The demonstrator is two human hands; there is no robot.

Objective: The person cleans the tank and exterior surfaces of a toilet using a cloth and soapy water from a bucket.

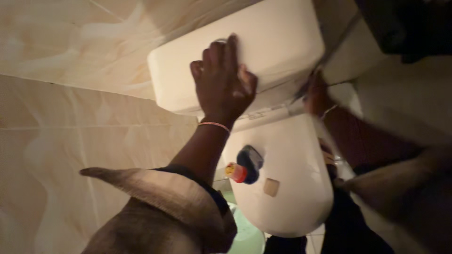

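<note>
1. Nearest the camera, a loose grey-brown sleeve (160, 211) covers the left forearm, and a thin pink band (214, 125) circles the wrist just below the left hand.
2. Right of that forearm lies the closed white toilet lid (292, 188), glossy and curved, with a small beige square (271, 186) on it.
3. A dark blue bottle with a red cap (246, 165) sits at the lid's left edge, just below the left hand's wrist.
4. The left hand (223, 87) lies flat and open, fingers spread, palm pressed on the white cistern lid (278, 37).
5. The right hand (316, 94), blurred, is at the cistern's right edge; whether it grips anything cannot be told.
6. Left of and beyond the left hand, glossy cream marbled wall tiles (70, 70) fill the dimly lit room.
</note>
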